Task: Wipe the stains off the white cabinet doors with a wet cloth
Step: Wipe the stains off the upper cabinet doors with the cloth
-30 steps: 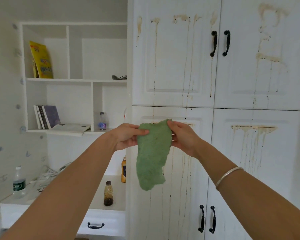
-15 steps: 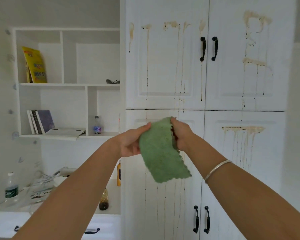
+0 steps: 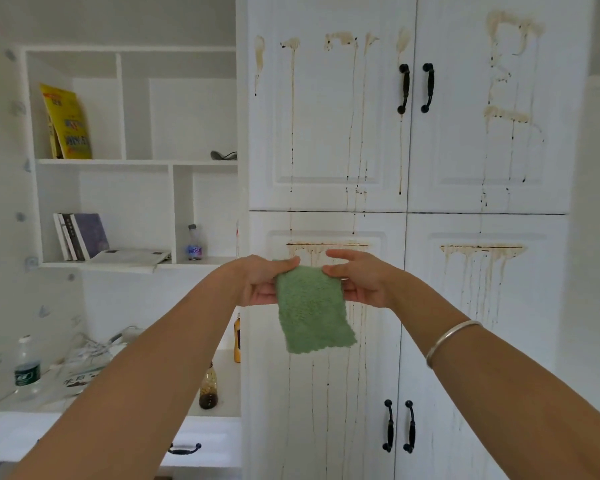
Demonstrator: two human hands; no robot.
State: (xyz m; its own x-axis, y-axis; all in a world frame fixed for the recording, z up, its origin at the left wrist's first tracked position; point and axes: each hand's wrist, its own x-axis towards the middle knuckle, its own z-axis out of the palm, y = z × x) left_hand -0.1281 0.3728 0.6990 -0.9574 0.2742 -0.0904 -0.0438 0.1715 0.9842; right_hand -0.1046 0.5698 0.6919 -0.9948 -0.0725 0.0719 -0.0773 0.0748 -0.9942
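Holding the green cloth (image 3: 312, 308) up at frame centre, before the white cabinet doors (image 3: 326, 133).
We note the left hand (image 3: 257, 282) pinching the cloth's upper left corner and the right hand (image 3: 362, 282) pinching its upper right corner; the cloth hangs down below them. We see brown stains (image 3: 482, 258) streaking all four doors. Black handles (image 3: 404, 88) sit at upper centre, shelves (image 3: 136, 162) at upper left.
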